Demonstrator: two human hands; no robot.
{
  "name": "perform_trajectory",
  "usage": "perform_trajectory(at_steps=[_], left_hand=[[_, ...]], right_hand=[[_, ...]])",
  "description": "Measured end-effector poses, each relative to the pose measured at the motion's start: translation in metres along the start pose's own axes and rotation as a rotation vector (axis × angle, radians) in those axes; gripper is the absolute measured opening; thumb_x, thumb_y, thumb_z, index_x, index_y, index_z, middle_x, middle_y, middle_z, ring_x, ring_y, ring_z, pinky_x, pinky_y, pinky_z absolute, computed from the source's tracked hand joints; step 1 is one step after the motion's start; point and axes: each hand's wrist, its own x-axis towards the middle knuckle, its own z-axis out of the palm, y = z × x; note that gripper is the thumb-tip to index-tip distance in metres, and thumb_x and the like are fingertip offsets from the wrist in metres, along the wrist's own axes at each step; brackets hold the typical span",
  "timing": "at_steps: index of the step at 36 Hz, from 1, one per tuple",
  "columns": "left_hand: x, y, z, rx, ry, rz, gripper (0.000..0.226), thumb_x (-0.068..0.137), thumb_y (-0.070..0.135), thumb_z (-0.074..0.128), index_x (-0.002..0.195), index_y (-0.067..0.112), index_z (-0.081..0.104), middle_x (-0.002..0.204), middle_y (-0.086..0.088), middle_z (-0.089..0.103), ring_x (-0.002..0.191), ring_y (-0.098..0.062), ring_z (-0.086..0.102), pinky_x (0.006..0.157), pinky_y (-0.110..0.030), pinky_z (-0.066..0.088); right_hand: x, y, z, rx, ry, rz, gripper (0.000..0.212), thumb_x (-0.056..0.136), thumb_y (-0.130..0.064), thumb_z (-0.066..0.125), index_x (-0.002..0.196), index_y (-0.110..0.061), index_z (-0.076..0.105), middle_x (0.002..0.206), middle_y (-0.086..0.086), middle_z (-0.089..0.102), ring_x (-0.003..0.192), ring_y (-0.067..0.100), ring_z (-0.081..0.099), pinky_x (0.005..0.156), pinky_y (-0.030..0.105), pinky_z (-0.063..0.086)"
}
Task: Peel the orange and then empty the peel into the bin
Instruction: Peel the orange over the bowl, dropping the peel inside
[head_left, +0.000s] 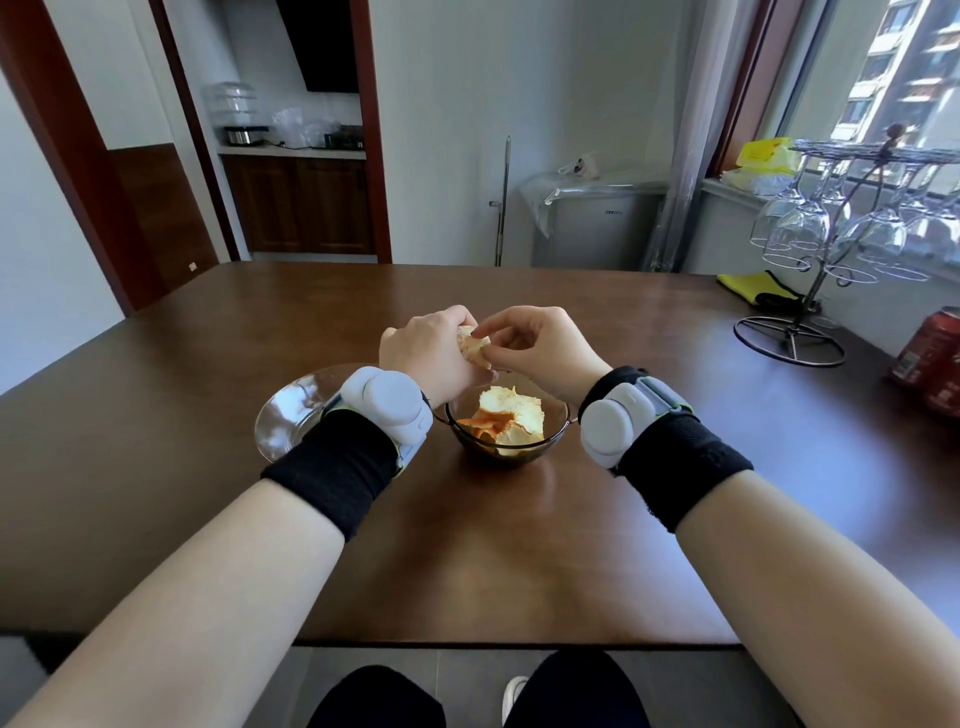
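Bare dark brown wooden table (467, 545) from near edge up to small dark glass bowl (558, 422) heaped with orange peel (511, 418); clear glass plate (291, 415) just left. Above bowl: left hand (428, 353) grip curled round pale peeled orange (474, 343); right hand (540, 345) fingertips pinching at its skin. Far right edge: black wire glass rack (810, 291), red cans (930, 358).
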Motion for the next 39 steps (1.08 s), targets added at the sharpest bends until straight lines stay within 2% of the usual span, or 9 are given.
perform_trajectory(at_steps=[5, 11, 18, 21, 24, 28, 33, 36, 39], left_hand=[[0.0, 0.0, 0.001, 0.016, 0.002, 0.011, 0.04, 0.07, 0.05, 0.075, 0.101, 0.03, 0.058, 0.082, 0.011, 0.055, 0.079, -0.016, 0.047, 0.078, -0.032, 0.03], [0.0, 0.0, 0.004, 0.031, 0.004, 0.053, 0.039, 0.071, 0.046, 0.076, 0.1, 0.029, 0.057, 0.082, 0.01, 0.057, 0.081, -0.018, 0.051, 0.077, -0.031, 0.03], [0.001, 0.0, 0.005, 0.026, 0.012, 0.063, 0.039, 0.071, 0.047, 0.076, 0.101, 0.029, 0.059, 0.083, 0.009, 0.057, 0.081, -0.017, 0.051, 0.078, -0.031, 0.033], [0.001, 0.0, 0.005, -0.007, 0.005, 0.038, 0.039, 0.068, 0.046, 0.078, 0.099, 0.029, 0.06, 0.082, 0.009, 0.059, 0.081, -0.018, 0.056, 0.076, -0.031, 0.039], [0.003, -0.004, 0.003, -0.079, 0.014, -0.013, 0.04, 0.065, 0.046, 0.08, 0.096, 0.028, 0.062, 0.083, 0.007, 0.064, 0.081, -0.02, 0.062, 0.074, -0.034, 0.05], [0.007, -0.012, 0.001, -0.178, 0.013, -0.068, 0.048, 0.063, 0.051, 0.081, 0.1, 0.029, 0.06, 0.092, 0.006, 0.062, 0.085, -0.019, 0.064, 0.074, -0.037, 0.058], [0.01, -0.02, 0.003, -0.424, 0.077, -0.116, 0.057, 0.06, 0.047, 0.086, 0.106, 0.024, 0.062, 0.107, 0.005, 0.062, 0.097, -0.016, 0.058, 0.078, -0.03, 0.054], [0.011, -0.024, 0.004, -0.602, 0.066, -0.155, 0.058, 0.06, 0.045, 0.086, 0.108, 0.023, 0.061, 0.111, 0.002, 0.061, 0.102, -0.016, 0.059, 0.087, -0.035, 0.055], [0.01, -0.023, 0.005, -0.767, 0.047, -0.192, 0.057, 0.066, 0.038, 0.085, 0.112, 0.02, 0.055, 0.106, 0.006, 0.057, 0.103, -0.014, 0.057, 0.085, -0.03, 0.055]], right_hand=[[0.002, 0.005, 0.001, -0.029, 0.007, -0.002, 0.008, 0.077, -0.014, 0.074, 0.085, -0.017, 0.071, 0.074, 0.004, 0.068, 0.063, 0.012, 0.062, 0.07, 0.032, 0.058], [0.003, 0.004, -0.001, -0.042, -0.015, -0.004, 0.003, 0.081, -0.011, 0.072, 0.083, -0.014, 0.071, 0.073, -0.003, 0.069, 0.06, 0.009, 0.064, 0.061, 0.017, 0.053], [0.005, 0.003, -0.001, -0.081, -0.01, 0.001, 0.008, 0.079, -0.01, 0.072, 0.075, -0.017, 0.07, 0.065, -0.008, 0.065, 0.05, 0.0, 0.058, 0.057, 0.015, 0.05], [0.004, 0.002, -0.002, -0.09, -0.039, 0.011, 0.006, 0.078, -0.01, 0.072, 0.074, -0.015, 0.07, 0.064, -0.004, 0.066, 0.051, 0.002, 0.058, 0.058, 0.018, 0.052], [0.002, 0.003, -0.003, -0.096, -0.065, 0.014, 0.008, 0.078, -0.009, 0.071, 0.073, -0.016, 0.069, 0.065, -0.001, 0.067, 0.055, 0.01, 0.06, 0.062, 0.024, 0.056], [0.001, 0.013, -0.011, -0.089, -0.028, 0.069, 0.003, 0.079, -0.01, 0.07, 0.076, -0.012, 0.07, 0.066, 0.002, 0.069, 0.052, 0.007, 0.06, 0.057, 0.02, 0.053], [-0.001, 0.03, -0.016, -0.13, -0.091, 0.171, 0.006, 0.083, -0.007, 0.066, 0.082, -0.013, 0.067, 0.068, -0.003, 0.07, 0.05, 0.003, 0.06, 0.057, 0.019, 0.051], [-0.003, 0.031, -0.014, -0.175, -0.183, 0.18, 0.012, 0.085, -0.008, 0.062, 0.094, -0.013, 0.068, 0.076, -0.001, 0.073, 0.056, 0.01, 0.062, 0.058, 0.017, 0.051], [-0.004, 0.028, -0.013, -0.221, -0.196, 0.177, 0.006, 0.082, -0.02, 0.069, 0.082, -0.014, 0.072, 0.07, -0.003, 0.073, 0.054, 0.006, 0.058, 0.057, 0.017, 0.05]])
